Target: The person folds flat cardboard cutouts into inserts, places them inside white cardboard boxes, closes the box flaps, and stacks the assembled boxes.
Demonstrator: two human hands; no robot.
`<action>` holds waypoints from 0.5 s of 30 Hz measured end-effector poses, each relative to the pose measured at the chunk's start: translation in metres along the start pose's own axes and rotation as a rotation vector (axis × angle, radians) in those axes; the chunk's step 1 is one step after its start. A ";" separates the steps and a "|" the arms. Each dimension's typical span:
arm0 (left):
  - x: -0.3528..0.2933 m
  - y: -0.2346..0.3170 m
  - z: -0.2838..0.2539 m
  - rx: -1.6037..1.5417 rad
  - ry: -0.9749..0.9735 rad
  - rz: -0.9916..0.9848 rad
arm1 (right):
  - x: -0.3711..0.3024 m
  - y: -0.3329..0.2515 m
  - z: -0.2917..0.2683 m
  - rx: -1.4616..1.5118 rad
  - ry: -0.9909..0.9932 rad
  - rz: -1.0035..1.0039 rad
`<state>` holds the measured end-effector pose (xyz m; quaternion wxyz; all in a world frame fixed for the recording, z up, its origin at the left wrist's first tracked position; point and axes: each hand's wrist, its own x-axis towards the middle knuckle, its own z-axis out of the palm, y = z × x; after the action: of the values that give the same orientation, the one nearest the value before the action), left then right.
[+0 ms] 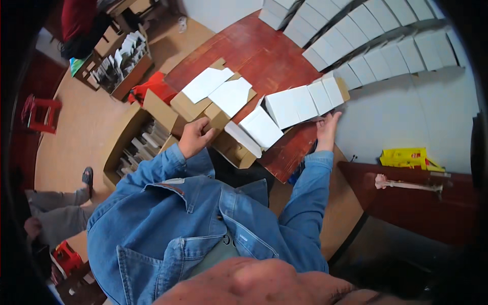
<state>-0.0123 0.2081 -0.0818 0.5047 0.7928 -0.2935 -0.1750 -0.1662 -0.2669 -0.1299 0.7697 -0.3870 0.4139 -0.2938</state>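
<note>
My left hand (194, 138) is beside a brown cardboard piece (217, 116), its fingers curled and the thumb a little apart; the inside of the grip is hidden. My right hand (327, 133) reaches to the near side of a row of white boxes (296, 105), fingers stretched out at the boxes' lower edge. That row stands on a red wooden table (249, 46). At its left end, a white box (261, 127) leans over an open brown carton (232, 147) with a raised white flap. Two white sheets or flat pieces (231, 95) lie on brown cardboard behind my left hand.
Many white boxes (366, 25) are lined up at the far right. A carton (119, 137) of upright pieces stands at my left. Further off are a red stool (43, 114), another filled carton (122, 66) and two people. A yellow packet (405, 158) lies at the right.
</note>
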 end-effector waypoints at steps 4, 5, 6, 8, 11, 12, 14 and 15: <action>0.000 -0.020 0.003 -0.175 0.007 -0.090 | -0.022 0.016 -0.029 -0.024 0.153 -0.050; -0.003 -0.031 0.002 -0.212 0.014 -0.111 | -0.035 0.019 -0.026 -0.102 0.150 -0.122; -0.004 -0.028 0.002 -0.221 0.005 -0.123 | -0.051 0.020 -0.022 -0.177 0.153 -0.197; -0.005 -0.020 -0.002 -0.321 0.018 -0.153 | -0.087 0.021 -0.008 -0.330 0.160 -0.352; -0.002 -0.023 -0.003 -0.316 -0.004 -0.183 | -0.158 0.026 0.020 -0.338 0.190 -0.412; -0.002 -0.025 -0.003 -0.305 -0.012 -0.192 | -0.177 0.030 0.022 -0.418 0.101 -0.443; -0.010 -0.021 -0.008 -0.298 -0.007 -0.201 | -0.226 0.037 0.043 -0.587 -0.091 -0.507; -0.013 -0.017 -0.010 -0.307 -0.006 -0.208 | -0.249 0.044 0.054 -0.677 -0.186 -0.537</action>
<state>-0.0117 0.2284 -0.0933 0.5981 0.7321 -0.1813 -0.2712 -0.2340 -0.0322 -0.0455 0.5299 -0.7361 0.3005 -0.2952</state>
